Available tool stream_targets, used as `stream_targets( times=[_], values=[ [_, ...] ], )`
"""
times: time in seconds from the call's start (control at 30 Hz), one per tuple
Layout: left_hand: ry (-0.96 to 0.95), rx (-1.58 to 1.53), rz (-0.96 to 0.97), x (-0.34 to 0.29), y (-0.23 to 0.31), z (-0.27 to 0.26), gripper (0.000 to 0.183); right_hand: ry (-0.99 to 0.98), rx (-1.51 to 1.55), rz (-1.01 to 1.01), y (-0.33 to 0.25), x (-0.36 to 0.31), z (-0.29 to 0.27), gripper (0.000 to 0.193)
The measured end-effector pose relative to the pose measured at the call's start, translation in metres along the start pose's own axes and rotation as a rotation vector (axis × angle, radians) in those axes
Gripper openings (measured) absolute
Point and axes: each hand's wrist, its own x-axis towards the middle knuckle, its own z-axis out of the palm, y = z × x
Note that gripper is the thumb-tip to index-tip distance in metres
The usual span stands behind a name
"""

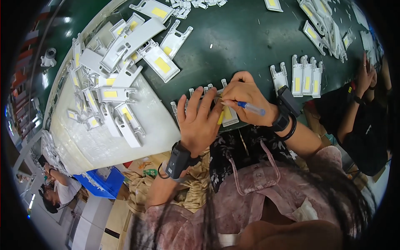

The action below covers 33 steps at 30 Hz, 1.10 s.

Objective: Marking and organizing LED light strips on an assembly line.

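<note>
Holding one pen: right fingers; three white plates close together, rightward.

Your left hand is with its back upward, and its fingers are spread and stretched forward, with your left forearm behind them. Your right hand is curled inward, its fingers pinched together just beside the left index finger, while your right forearm lies behind these fingers, toward the right.

A workshop: plastic parts heaped around a worktable.
</note>
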Motion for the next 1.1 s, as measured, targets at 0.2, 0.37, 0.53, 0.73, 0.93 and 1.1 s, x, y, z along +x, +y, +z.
stream_targets(
  times=[0.2,0.37,0.53,0.73,0.93,1.1],
  values=[
    [-0.023,-0.026,0.006,0.002,-0.001,-0.003,0.039,0.032,0.036,0.021,0.0,0.001,0.0,0.008],
    [-0.003,-0.026,0.003,0.001,-0.001,-0.006,0.041,0.026,0.005,0.031,-0.001,0.002,0.002,0.01],
    [0.024,-0.002,0.006,0.0,0.001,0.001,0.041,0.085,0.017,0.043,0.004,0.001,0.004,0.009],
    [-0.013,-0.076,0.029,0.004,-0.001,-0.006,0.036,0.137,0.091,0.088,-0.007,0.001,-0.022,0.009],
    [-0.03,-0.129,-0.079,-0.022,-0.005,-0.034,0.047,-0.065,-0.272,-0.097,-0.034,-0.026,-0.034,0.035],
    [-0.099,-0.05,-0.126,-0.032,-0.003,-0.017,0.05,-0.265,-0.359,-0.037,-0.041,-0.047,-0.002,0.042]
  ],
)
